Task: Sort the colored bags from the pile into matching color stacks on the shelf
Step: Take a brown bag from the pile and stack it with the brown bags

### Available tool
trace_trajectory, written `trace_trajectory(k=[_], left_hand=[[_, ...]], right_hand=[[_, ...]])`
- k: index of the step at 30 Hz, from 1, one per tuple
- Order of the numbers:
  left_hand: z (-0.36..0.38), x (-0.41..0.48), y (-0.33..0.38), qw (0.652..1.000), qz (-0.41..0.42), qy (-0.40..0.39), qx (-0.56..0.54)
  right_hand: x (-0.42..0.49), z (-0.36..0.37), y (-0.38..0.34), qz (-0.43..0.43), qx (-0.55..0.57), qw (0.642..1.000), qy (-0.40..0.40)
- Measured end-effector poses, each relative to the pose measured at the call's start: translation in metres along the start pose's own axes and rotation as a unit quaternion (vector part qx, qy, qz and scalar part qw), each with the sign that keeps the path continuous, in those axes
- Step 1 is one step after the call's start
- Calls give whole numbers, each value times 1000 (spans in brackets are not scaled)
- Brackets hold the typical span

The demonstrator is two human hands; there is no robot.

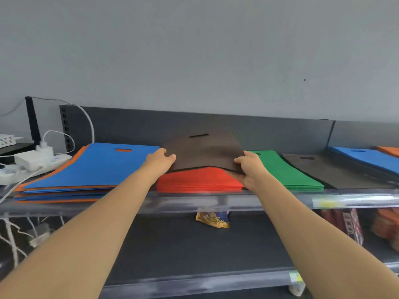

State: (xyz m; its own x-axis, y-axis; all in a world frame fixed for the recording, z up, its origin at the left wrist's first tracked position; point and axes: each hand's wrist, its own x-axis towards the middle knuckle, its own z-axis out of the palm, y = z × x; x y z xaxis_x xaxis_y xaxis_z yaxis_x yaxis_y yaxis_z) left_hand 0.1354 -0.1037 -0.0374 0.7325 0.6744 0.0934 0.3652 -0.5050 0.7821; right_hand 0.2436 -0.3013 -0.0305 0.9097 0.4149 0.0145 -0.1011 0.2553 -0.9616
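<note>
Fingers of left hand (158, 161) and right hand (248, 168) gripping brown bag (205, 151), above red stack (198, 181)

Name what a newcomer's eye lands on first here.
The left hand and right hand hold a brown bag above the red stack in the middle of the shelf. Left of it lies a mixed blue and orange pile. To the right sit a green stack and a brown stack.

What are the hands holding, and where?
A brown bag: the left hand grips its near left corner, the right hand its near right corner.
</note>
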Motion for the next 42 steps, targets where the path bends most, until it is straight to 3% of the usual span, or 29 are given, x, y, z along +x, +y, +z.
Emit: trace_trajectory(k=[3, 11, 18, 26, 29, 32, 36, 38, 42], left_hand=[[58, -25, 51, 993, -23, -40, -109], [193, -59, 156, 982, 58, -70, -167], [246, -47, 221, 944, -81, -179, -264], [298, 3, 255, 928, -51, -281, -238], [323, 17, 264, 935, -22, -261, -237], [347, 29, 275, 946, 16, -210, -246], [378, 37, 291, 971, 105, -144, -159], [394, 37, 296, 975, 101, -137, -141], [414, 30, 301, 982, 27, -116, -147]], right_hand=[[-8, -79, -17, -24, -52, 998, 42], [-18, -236, -47, -63, -280, 948, 138], [-4, -313, -74, -110, -256, 945, 168], [64, -360, -99, -114, -258, 942, 183], [89, -375, -104, -104, -286, 934, 187], [114, -395, -107, -97, -360, 901, 223], [141, -422, -109, -64, -575, 785, 222], [154, -432, -108, -75, -631, 746, 200], [172, -450, -108, -83, -691, 702, 148]])
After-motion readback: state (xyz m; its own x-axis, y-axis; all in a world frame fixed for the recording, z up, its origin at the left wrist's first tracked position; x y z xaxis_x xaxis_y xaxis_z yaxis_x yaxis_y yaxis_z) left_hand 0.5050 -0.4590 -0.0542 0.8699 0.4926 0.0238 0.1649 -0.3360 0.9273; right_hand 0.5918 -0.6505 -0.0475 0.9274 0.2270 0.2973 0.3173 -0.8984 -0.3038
